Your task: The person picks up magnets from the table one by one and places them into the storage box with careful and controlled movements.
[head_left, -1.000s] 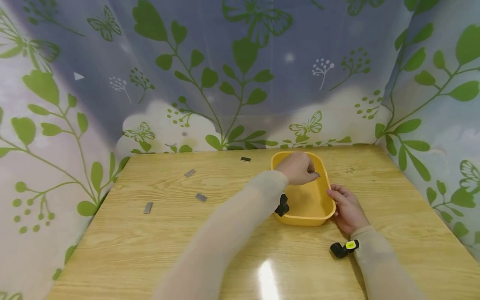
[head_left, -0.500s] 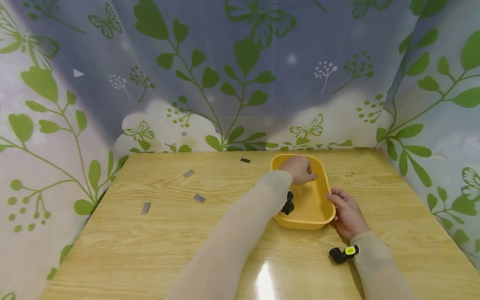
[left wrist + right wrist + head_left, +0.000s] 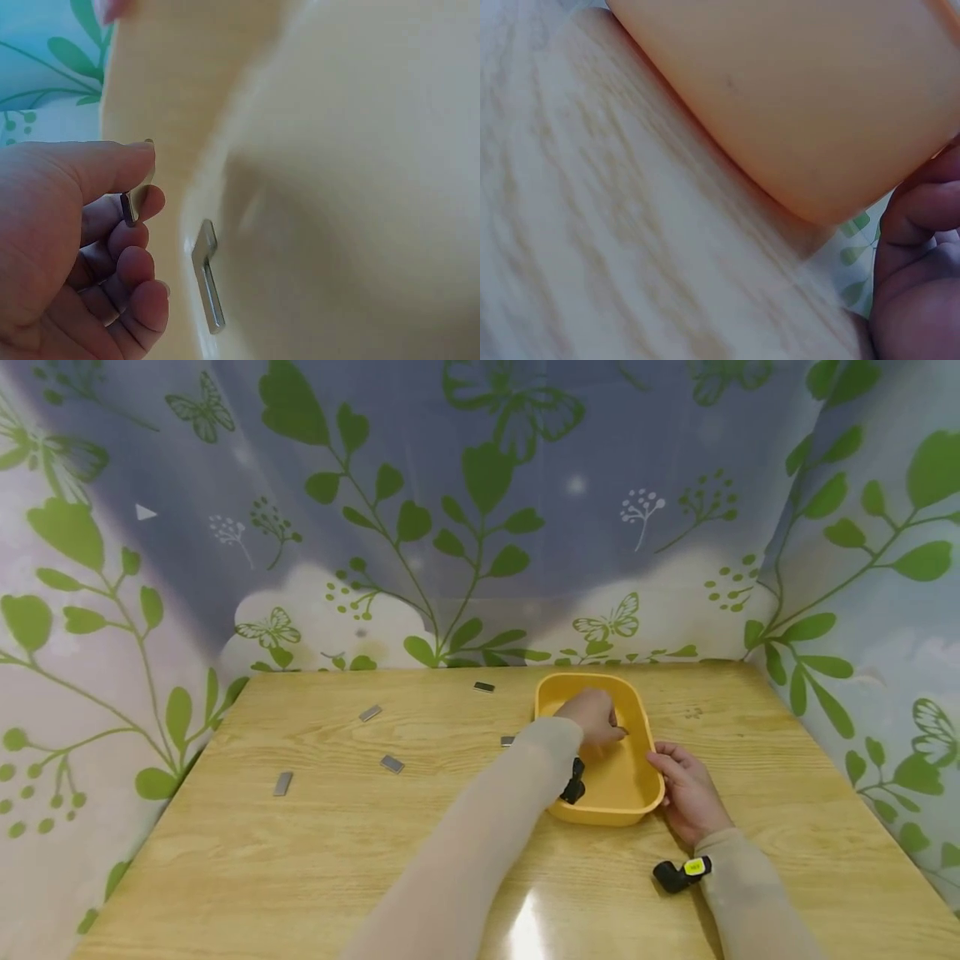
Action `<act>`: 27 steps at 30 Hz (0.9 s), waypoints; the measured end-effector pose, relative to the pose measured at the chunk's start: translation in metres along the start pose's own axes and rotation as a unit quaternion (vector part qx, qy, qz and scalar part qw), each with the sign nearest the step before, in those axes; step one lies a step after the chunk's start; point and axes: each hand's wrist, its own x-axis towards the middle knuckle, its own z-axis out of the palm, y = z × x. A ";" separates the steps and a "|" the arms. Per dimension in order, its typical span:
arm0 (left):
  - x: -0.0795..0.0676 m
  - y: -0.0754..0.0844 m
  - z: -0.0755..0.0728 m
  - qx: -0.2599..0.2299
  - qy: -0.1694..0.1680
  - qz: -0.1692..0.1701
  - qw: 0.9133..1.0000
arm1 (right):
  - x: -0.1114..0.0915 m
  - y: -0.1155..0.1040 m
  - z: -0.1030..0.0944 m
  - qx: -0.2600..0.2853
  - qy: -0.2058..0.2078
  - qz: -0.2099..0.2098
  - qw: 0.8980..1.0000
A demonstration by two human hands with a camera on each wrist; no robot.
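Observation:
A yellow plastic bin (image 3: 611,781) stands on the wooden table. My left hand (image 3: 592,717) is inside it, reaching over its left side. In the left wrist view, the left thumb and forefinger pinch a small shiny metal bar (image 3: 136,201). Below and beside that hand, small metal bars (image 3: 210,289) lie against the bin's inner wall, one overlapping another in this view. My right hand (image 3: 688,789) grips the bin's right rim, thumb on top. The right wrist view shows its curled fingers (image 3: 922,206) at the bin's outer wall.
Several small grey bars lie on the table left of the bin, among them a flat bar (image 3: 392,764), a leftmost bar (image 3: 282,783) and a dark bar (image 3: 483,687) near the back edge. Another bar (image 3: 507,742) is partly hidden by the left sleeve. A patterned curtain (image 3: 420,527) encloses the table.
My left hand has sunk slightly lower and nearer within the bin. A bar beside the left sleeve has come into sight. The right hand keeps its grip on the rim.

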 end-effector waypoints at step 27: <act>0.002 -0.010 0.017 0.152 0.021 0.004 0.988 | 0.000 0.001 -0.001 0.005 -0.001 -0.001 1.000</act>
